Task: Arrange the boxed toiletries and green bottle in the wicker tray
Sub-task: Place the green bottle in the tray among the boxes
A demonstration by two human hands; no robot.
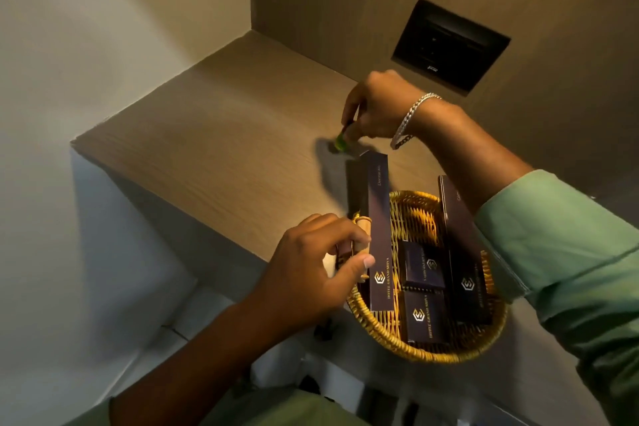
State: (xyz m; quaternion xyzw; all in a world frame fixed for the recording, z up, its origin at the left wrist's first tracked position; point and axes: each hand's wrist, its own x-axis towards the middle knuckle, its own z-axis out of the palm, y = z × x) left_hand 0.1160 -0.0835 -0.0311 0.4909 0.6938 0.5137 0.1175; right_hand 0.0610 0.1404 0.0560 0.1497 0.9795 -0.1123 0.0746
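Observation:
A yellow wicker tray (377,328) sits at the near edge of a wooden shelf. Two long dark boxes lean in it: one (378,228) at the left, one (463,252) at the right. Between them lie two small dark boxes (423,268) (423,316). My left hand (311,270) grips the tray's left handle (363,223), thumb near the left long box. My right hand (377,107) is beyond the tray, fingers closed on a small green bottle (340,143) that stands on the shelf; most of the bottle is hidden.
The wooden shelf (214,149) extends left and back to walls. A black switch panel (449,45) is set in the back wall behind my right hand. The shelf's front edge drops away at the lower left.

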